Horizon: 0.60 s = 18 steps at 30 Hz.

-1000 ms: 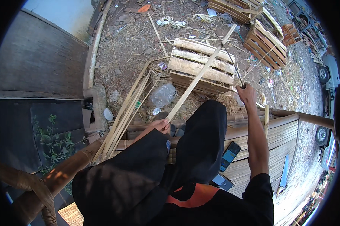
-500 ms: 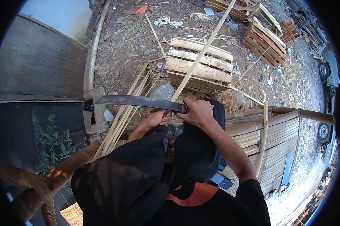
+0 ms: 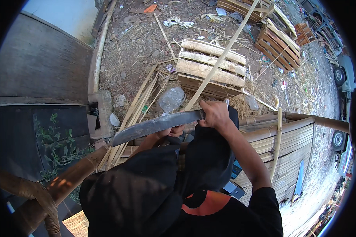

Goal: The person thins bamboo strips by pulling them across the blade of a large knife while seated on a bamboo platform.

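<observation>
My right hand (image 3: 216,115) is wrapped round the handle of a machete. Its broad dark blade (image 3: 156,125) points left, the tip lower than the handle. Behind the blade, my left hand (image 3: 173,131) is closed at the near end of a long pale bamboo strip (image 3: 217,72); the blade hides part of the fingers and that end of the strip. The strip slants away to the far right, over a slatted wooden crate. Between my hands and the strip's lower part, the blade crosses close by; whether it touches the strip I cannot tell.
Several cut bamboo strips (image 3: 136,106) lean at my left, beside a bamboo rail (image 3: 73,170). Ahead lie the slatted crate (image 3: 211,67), a clear plastic bag (image 3: 172,98) and scattered litter. A bamboo bench (image 3: 288,158) stretches to the right, bearing a blue-bladed saw (image 3: 299,177).
The machete's tip has swung down toward me, and my right hand has shifted slightly right and away. The bamboo strip's far part has moved a little to the right.
</observation>
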Each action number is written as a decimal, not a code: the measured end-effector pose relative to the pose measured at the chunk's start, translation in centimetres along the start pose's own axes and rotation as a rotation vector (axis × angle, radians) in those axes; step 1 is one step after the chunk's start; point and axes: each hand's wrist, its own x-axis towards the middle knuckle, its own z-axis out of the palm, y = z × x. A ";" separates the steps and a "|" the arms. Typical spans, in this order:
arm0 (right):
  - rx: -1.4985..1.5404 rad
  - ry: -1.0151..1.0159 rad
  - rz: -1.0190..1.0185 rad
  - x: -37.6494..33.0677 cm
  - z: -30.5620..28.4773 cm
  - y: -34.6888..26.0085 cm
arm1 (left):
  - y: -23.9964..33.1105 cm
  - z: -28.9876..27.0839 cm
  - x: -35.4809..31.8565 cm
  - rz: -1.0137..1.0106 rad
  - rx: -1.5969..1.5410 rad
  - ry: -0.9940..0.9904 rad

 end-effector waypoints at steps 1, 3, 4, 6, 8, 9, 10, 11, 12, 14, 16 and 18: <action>-0.024 0.026 -0.002 -0.3 0.1 0.7 | 0.0 -0.1 0.1 -0.026 -0.032 -0.005; -0.004 0.086 0.048 0.1 0.4 2.3 | 1.5 0.6 -1.9 -0.061 -0.073 0.036; -0.005 0.101 0.098 -0.1 0.4 4.1 | 1.7 1.4 -2.3 -0.089 -0.258 0.049; -0.063 0.099 0.357 0.2 -0.8 6.6 | -0.2 0.7 -3.2 -0.057 -0.292 0.151; -0.001 0.120 0.506 0.4 -1.9 9.3 | -1.2 0.2 -3.1 -0.050 -0.326 0.172; 0.030 0.131 0.583 0.4 -2.2 9.9 | -1.3 0.1 -2.9 -0.056 -0.342 0.146; 0.040 0.134 0.545 0.0 -2.1 9.9 | -1.3 0.0 -2.7 -0.063 -0.358 0.120; 0.049 0.138 0.506 -0.5 -1.7 9.6 | -1.3 -0.1 -2.4 -0.069 -0.374 0.093; 0.060 0.143 0.456 -0.3 -1.8 8.3 | -1.3 -0.6 -2.4 -0.034 -0.335 0.042; 0.129 0.149 0.236 -0.3 -0.4 4.8 | -1.7 -1.9 -2.4 0.035 -0.259 -0.049; 0.094 -0.010 0.198 -0.3 -0.2 0.8 | -1.0 -0.2 -1.8 -0.014 -0.166 0.169; 0.130 0.001 0.065 0.2 0.6 -1.6 | -0.5 1.3 -1.9 -0.040 -0.129 0.323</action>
